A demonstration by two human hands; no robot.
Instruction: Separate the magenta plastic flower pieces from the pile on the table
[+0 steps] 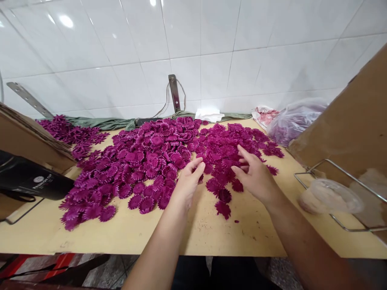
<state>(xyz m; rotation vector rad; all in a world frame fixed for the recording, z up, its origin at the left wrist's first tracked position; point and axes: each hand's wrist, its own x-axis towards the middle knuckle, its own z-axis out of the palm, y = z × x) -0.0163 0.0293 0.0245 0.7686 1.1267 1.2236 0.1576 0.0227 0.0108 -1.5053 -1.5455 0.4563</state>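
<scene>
Left hand fingers half-curled at the magenta flower pile, grip unclear. Right hand fingers spread open, empty, over flowers fanned thin across the surface, likely for easy reach.

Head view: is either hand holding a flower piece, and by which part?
Cannot tell. Left hand and right hand have fingertips on the magenta flower pieces; none is visibly lifted or pinched.
</scene>
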